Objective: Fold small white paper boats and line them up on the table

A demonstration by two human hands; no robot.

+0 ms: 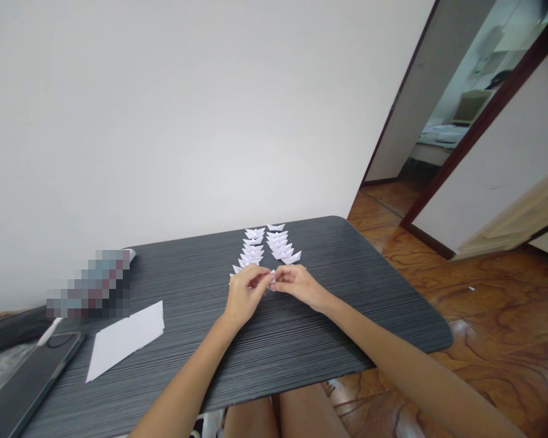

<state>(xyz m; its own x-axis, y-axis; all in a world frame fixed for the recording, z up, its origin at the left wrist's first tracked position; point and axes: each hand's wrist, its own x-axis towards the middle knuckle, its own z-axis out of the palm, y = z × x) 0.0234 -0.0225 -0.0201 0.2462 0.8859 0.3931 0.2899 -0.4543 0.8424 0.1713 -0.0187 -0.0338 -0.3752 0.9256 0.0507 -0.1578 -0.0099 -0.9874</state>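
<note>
A small piece of folded white paper point(273, 277) is pinched between my two hands, just above the dark table point(356, 280). My left hand point(245, 292) grips its left side with thumb and fingers. From the right, my right hand point(300, 285) holds it with the fingertips closed. Most of the paper is hidden by the fingers, so its exact shape is unclear. Just beyond the hands, several small white paper boats stand in a left row point(252, 250) and a right row point(279, 244). My left hand partly covers the nearest boats of the left row.
White paper sheets point(126, 338) lie left of my left arm. A dark flat device point(34, 383) rests at the table's left front, with a pixelated object point(91, 285) behind it. A white wall point(187, 121) borders the table's far side. Wooden floor point(493, 316) shows at right.
</note>
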